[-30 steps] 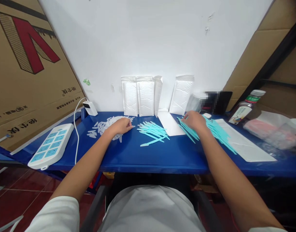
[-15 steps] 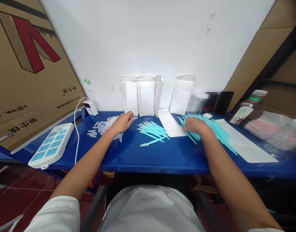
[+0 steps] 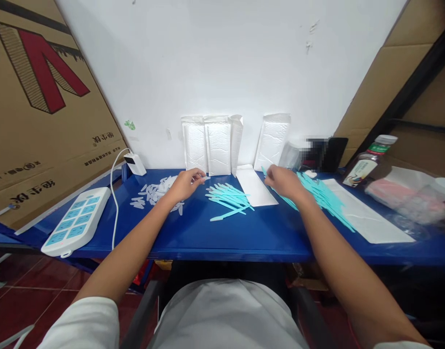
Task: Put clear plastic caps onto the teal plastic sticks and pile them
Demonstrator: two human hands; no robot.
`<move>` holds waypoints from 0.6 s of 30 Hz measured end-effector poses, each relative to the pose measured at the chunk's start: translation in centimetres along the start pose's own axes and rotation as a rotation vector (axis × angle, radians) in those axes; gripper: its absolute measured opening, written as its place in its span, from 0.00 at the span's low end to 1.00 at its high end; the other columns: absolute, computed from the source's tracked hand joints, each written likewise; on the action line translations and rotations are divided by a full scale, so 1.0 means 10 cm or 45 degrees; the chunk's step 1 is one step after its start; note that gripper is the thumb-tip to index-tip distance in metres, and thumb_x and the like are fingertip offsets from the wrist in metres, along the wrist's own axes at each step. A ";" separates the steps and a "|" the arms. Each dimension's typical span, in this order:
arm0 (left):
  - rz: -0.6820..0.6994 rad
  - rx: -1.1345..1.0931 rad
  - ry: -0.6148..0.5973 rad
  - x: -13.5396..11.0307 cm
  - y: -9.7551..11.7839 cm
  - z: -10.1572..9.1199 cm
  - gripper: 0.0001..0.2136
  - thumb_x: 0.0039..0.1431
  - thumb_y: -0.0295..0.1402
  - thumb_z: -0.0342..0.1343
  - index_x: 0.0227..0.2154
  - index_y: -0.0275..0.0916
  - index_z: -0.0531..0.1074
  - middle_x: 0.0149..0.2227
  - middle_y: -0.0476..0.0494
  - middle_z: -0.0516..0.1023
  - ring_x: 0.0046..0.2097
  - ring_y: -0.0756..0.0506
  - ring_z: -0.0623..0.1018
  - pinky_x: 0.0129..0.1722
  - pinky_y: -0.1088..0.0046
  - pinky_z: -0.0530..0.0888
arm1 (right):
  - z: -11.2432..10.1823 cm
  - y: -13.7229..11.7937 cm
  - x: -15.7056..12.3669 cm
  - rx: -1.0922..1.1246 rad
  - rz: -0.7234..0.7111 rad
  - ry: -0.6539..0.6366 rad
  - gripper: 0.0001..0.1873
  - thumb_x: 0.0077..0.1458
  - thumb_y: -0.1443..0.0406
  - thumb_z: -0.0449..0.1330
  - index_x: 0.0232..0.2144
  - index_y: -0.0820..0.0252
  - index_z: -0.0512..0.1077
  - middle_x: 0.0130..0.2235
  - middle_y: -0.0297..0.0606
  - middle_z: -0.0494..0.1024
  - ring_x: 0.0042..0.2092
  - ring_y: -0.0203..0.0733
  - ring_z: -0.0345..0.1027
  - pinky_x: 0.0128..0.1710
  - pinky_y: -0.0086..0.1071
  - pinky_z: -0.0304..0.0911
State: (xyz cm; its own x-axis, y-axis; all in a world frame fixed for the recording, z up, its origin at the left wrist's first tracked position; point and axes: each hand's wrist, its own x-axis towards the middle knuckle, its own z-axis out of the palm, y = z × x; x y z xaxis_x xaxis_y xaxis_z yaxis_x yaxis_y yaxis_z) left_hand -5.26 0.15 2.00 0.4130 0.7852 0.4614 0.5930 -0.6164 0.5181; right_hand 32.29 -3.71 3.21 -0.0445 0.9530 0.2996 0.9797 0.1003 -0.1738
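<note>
My left hand (image 3: 188,185) pinches a small translucent plastic cap (image 3: 205,178) between thumb and fingertips. Loose caps of the same kind (image 3: 159,190) lie heaped beside and behind that wrist. On the other side, the fingers of my right hand (image 3: 283,181) are closed on a slim turquoise eyebrow razor (image 3: 264,170), whose end sticks out past them. Under and beside this hand spreads a pile of turquoise razors (image 3: 326,196), partly hidden by it. Between the hands sits a smaller pile of razors (image 3: 229,196), several with pale tips.
White padded envelopes (image 3: 218,145) lean on the wall; one envelope (image 3: 256,186) lies flat, another (image 3: 371,218) lies under the right pile. A power strip (image 3: 77,220) and cable are at left. A bottle (image 3: 367,162) and plastic bag (image 3: 407,196) stand at right.
My right hand has moved slightly left and up off the pile, with a turquoise razor now showing at its fingers. My left hand stays nearly still with the cap.
</note>
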 end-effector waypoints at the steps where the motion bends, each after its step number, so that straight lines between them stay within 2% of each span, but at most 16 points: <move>1: -0.006 -0.040 0.006 0.00 0.03 0.01 0.16 0.66 0.47 0.61 0.44 0.39 0.79 0.37 0.42 0.85 0.38 0.43 0.82 0.42 0.66 0.76 | 0.01 -0.03 0.00 0.155 -0.064 0.072 0.12 0.65 0.64 0.56 0.47 0.63 0.74 0.40 0.49 0.84 0.41 0.50 0.78 0.39 0.34 0.64; 4: -0.025 -0.142 0.044 0.00 0.12 0.03 0.18 0.63 0.50 0.64 0.41 0.38 0.81 0.39 0.40 0.86 0.39 0.42 0.83 0.42 0.66 0.76 | 0.08 -0.15 0.00 0.652 -0.244 0.138 0.17 0.71 0.58 0.52 0.54 0.59 0.71 0.32 0.38 0.82 0.30 0.41 0.74 0.34 0.31 0.65; 7: -0.040 -0.214 0.074 -0.01 0.20 0.07 0.19 0.63 0.51 0.64 0.41 0.37 0.83 0.40 0.39 0.86 0.40 0.42 0.83 0.43 0.66 0.76 | 0.16 -0.27 -0.03 0.895 -0.356 0.105 0.21 0.69 0.52 0.54 0.51 0.58 0.77 0.30 0.37 0.81 0.29 0.41 0.74 0.35 0.33 0.67; 12: -0.035 -0.321 -0.026 -0.03 0.28 0.14 0.19 0.64 0.49 0.63 0.41 0.37 0.84 0.40 0.39 0.87 0.41 0.41 0.84 0.40 0.68 0.76 | 0.19 -0.41 -0.08 0.972 -0.494 -0.013 0.18 0.65 0.58 0.59 0.49 0.58 0.83 0.43 0.42 0.86 0.45 0.48 0.80 0.48 0.38 0.71; 15: -0.022 -0.353 -0.070 -0.03 0.30 0.18 0.18 0.65 0.48 0.62 0.42 0.37 0.84 0.41 0.39 0.87 0.41 0.40 0.84 0.39 0.68 0.76 | 0.17 -0.46 -0.11 1.007 -0.527 -0.116 0.17 0.64 0.61 0.60 0.50 0.57 0.83 0.45 0.42 0.87 0.47 0.48 0.81 0.52 0.40 0.70; 18: -0.019 -0.373 -0.085 -0.03 0.29 0.20 0.18 0.65 0.47 0.62 0.43 0.37 0.84 0.41 0.39 0.87 0.41 0.41 0.84 0.40 0.68 0.77 | 0.16 -0.47 -0.12 1.013 -0.519 -0.132 0.15 0.62 0.62 0.61 0.47 0.57 0.84 0.44 0.40 0.87 0.47 0.47 0.81 0.53 0.40 0.71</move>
State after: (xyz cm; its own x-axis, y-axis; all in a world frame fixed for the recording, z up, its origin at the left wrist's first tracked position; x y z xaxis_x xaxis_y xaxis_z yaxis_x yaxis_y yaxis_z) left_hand -2.29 -1.74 1.91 0.4562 0.7903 0.4090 0.3784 -0.5883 0.7146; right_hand 27.38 -4.88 2.18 -0.4143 0.8172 0.4006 0.4604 0.5679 -0.6823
